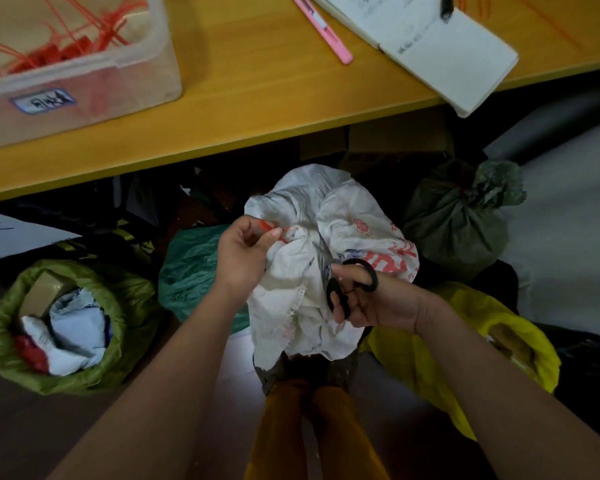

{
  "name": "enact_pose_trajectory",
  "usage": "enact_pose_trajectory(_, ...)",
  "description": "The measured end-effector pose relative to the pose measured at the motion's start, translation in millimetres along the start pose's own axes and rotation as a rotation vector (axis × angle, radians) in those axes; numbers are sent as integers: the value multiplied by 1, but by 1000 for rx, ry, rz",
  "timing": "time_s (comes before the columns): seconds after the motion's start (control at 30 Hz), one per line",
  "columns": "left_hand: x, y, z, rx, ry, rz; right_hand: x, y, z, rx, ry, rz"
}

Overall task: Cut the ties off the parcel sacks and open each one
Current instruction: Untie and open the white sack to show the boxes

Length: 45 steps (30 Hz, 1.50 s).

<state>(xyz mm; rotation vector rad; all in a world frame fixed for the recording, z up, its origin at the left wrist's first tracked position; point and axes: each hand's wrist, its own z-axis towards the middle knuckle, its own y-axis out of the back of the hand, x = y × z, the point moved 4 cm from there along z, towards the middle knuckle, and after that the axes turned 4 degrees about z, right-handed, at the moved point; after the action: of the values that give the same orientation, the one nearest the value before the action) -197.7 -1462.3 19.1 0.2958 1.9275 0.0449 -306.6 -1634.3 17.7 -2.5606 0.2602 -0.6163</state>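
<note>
My left hand has thumb and fingers curled in a pinch on the thin orange plastic tie at the gathered neck of the crumpled white woven parcel sack with red printing. My right hand grips one pair of black-handled scissors, fingers through both loops, the metal blades pointing away from me into the sack's folds just right of the tie; I cannot tell how far the blades are parted. The white sack stands on the floor right in front of my legs, between my two forearms.

Around it I count five more sacks on the floor. Near left sits an olive-green sack, its mouth rolled open, showing pale wrapped parcels and something red inside. Near right lies a bright yellow plastic sack, touching the white one. Behind my left hand is a teal-green plastic sack. To the far right stands a dark grey-green sack, its neck bunched shut. At the right edge is a black sack, only partly seen.

Beyond them runs a yellow wooden tabletop. On it, far left, is one clear plastic tub holding many loose orange ties, too tangled to count. Far right lie one pink pen and one open white notebook.
</note>
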Motion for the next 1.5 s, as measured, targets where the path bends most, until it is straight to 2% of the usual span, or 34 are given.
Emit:
enact_pose_trajectory(0.27,-25,23,0,-104,-87,120,32,-19,2,-127,86,-219)
enact_pose_trajectory(0.37,-35,33,-3,-134,-137,163,40,-20,2,-280,153,-396)
enact_pose_trajectory(0.47,-48,43,-7,-148,-168,196,49,-16,-2,-509,234,-617)
enact_pose_trajectory(0.53,-59,47,-10,-159,-177,201,58,-18,-11,-658,316,-698)
enact_pose_trajectory(0.6,-71,50,-14,-174,-186,198,70,-24,-20,-733,423,-773)
enact_pose_trajectory(0.8,-109,71,-28,-239,-243,258,99,-42,-40,-767,543,-766)
enact_pose_trajectory(0.97,-144,102,-28,-339,-287,313,129,-54,-48,-901,672,-855)
enact_pose_trajectory(1.13,-180,131,-18,-410,-353,232,163,-65,-50,-1042,756,-978)
enact_pose_trajectory(1.33,-199,166,4,-544,-261,14,194,-86,-36,-982,752,-921)
enact_pose_trajectory(1.5,-207,185,33,-639,-91,-146,211,-103,-18,-951,761,-897)
